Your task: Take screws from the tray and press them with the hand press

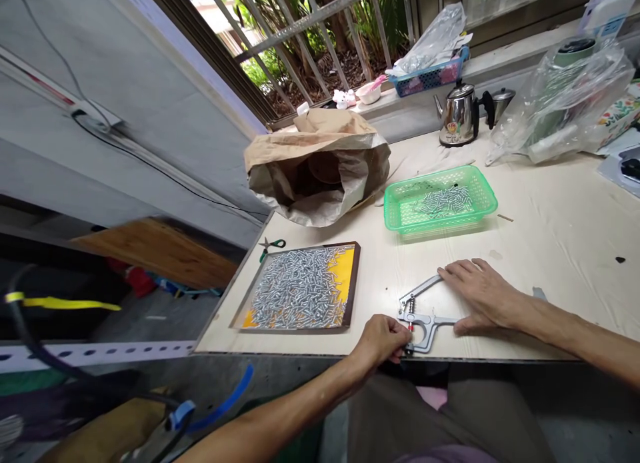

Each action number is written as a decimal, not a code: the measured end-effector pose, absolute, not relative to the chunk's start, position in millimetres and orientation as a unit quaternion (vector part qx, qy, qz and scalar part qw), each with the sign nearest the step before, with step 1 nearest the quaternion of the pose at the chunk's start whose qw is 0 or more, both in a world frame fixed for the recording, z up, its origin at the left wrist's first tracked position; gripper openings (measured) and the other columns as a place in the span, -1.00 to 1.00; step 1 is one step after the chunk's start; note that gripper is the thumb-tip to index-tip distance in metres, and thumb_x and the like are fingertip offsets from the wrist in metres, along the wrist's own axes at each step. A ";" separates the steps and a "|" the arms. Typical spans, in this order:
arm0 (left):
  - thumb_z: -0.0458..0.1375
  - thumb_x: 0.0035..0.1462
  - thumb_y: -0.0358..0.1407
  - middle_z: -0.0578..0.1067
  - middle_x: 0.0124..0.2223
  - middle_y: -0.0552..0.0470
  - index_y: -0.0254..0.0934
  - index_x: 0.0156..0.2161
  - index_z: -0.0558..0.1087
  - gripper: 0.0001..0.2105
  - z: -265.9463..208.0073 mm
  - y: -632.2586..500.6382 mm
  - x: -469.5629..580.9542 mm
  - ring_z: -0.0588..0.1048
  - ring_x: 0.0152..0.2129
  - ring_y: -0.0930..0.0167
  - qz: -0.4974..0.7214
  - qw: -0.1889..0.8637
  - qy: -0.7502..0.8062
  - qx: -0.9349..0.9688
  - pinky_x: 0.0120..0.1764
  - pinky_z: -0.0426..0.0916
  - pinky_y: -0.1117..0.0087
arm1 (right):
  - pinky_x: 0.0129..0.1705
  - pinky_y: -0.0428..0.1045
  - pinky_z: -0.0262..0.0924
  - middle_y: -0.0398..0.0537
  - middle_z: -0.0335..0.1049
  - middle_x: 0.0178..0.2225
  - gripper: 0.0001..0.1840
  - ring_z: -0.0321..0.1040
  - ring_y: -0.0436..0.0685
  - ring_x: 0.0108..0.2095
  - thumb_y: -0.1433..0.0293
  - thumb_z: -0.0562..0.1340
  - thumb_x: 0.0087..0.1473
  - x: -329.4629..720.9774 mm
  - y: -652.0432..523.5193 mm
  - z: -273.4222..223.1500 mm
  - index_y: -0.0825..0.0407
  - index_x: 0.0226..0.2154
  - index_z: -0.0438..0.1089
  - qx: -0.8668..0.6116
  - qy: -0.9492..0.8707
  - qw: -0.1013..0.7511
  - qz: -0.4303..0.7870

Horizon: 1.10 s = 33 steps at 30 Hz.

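Observation:
A grey metal hand press point(427, 330) with two handles, a spring and a red band lies at the table's front edge. My right hand point(483, 293) spans its handles, fingertips over the end of the upper lever and thumb against the lower arm. The handles stand wide apart. Close beside the jaw, my left hand point(383, 340) is closed in a pinch; whatever is between its fingertips is too small to make out. To the left, a shallow tray point(356, 276) holds many small silvery metal pieces point(297, 286) over a yellow base. More such pieces lie in a green plastic basket point(393, 213).
Behind the tray stands an open brown paper bag point(320, 163). Small scissors point(273, 244) lie near the table's left edge. A steel kettle point(457, 116) and a plastic-wrapped green container point(565, 96) are at the back right. A barred window point(310, 23) is beyond.

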<state>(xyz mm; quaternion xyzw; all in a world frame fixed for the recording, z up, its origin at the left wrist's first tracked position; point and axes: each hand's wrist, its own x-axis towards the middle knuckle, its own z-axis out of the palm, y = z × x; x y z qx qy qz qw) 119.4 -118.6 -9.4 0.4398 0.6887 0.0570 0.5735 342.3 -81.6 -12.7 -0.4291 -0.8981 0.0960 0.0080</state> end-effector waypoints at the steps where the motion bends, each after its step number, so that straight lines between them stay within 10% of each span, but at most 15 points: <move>1: 0.15 -0.13 -0.36 0.24 -0.77 0.23 -0.31 -0.66 0.28 -0.81 -9.4 -118.6 119.4 0.19 -0.80 0.60 0.057 0.571 0.690 0.442 -0.66 0.22 0.55 | -0.02 0.28 0.05 0.29 0.29 0.00 0.00 0.20 0.43 -0.01 -0.02 0.39 -0.36 340.7 -81.9 -9.4 0.16 0.08 0.19 -0.431 -0.897 0.009 0.093; 6: 0.12 -0.01 -0.32 0.29 -0.69 0.16 -0.32 -0.62 0.30 -0.79 -8.5 -125.1 115.1 0.30 -0.72 0.51 0.026 0.516 0.687 0.511 -0.56 0.28 0.46 | -0.11 0.18 0.10 0.17 0.36 -0.14 -0.26 0.24 0.33 -0.13 0.07 0.40 -0.28 335.2 -86.5 4.0 0.14 -0.08 0.32 -0.443 -0.889 -0.028 0.108; 10: 0.14 0.04 -0.35 0.47 -0.27 -0.07 -0.34 -0.33 0.41 -0.91 -10.8 -130.1 121.1 0.44 -0.27 0.30 0.113 0.284 0.600 0.739 -0.21 0.37 0.27 | -0.15 0.14 0.14 0.13 0.35 -0.18 -0.44 0.22 0.29 -0.15 0.17 0.40 -0.21 331.6 -90.8 6.9 0.14 -0.18 0.35 -0.459 -0.878 -0.033 0.135; 15: 0.32 -0.09 -0.33 0.27 0.14 -0.25 -0.35 0.12 0.16 -0.33 -26.1 -111.6 147.3 0.24 0.07 0.14 0.090 0.195 0.417 0.883 0.06 0.22 0.08 | -0.17 0.10 0.18 0.13 0.30 -0.16 -0.39 0.19 0.26 -0.16 0.21 0.42 -0.24 334.7 -92.0 4.9 0.15 -0.14 0.33 -0.458 -0.868 -0.029 0.188; 19: 0.29 -0.03 -0.28 0.32 0.08 -0.21 -0.34 0.18 0.06 -0.29 -29.3 -96.9 154.9 0.32 -0.07 0.16 0.018 0.172 0.392 0.904 -0.02 0.28 0.09 | -0.15 0.11 0.18 0.15 0.29 -0.15 -0.26 0.18 0.28 -0.15 0.26 0.46 -0.34 342.6 -93.9 4.6 0.18 -0.08 0.30 -0.467 -0.861 -0.036 0.198; 30: 0.17 0.13 -0.24 0.41 -0.27 0.00 -0.29 -0.29 0.35 -0.85 -24.8 -97.5 162.4 0.32 -0.29 0.30 0.024 0.180 0.399 0.899 -0.25 0.32 0.27 | -0.28 -0.01 0.12 -0.03 0.32 -0.33 -0.92 0.21 0.11 -0.31 0.52 0.23 0.03 349.4 -114.7 -10.7 0.08 -0.34 0.35 -0.449 -0.873 0.074 0.174; 33: 0.10 0.18 -0.28 0.40 -0.36 0.01 -0.28 -0.40 0.34 -0.85 -29.1 -101.2 164.1 0.33 -0.34 0.33 0.037 0.168 0.406 0.898 -0.30 0.32 0.31 | -0.36 -0.03 0.09 -0.09 0.29 -0.43 -0.82 0.20 0.07 -0.38 0.55 0.10 0.13 347.6 -121.0 -22.7 0.05 -0.47 0.30 -0.441 -0.875 0.110 0.165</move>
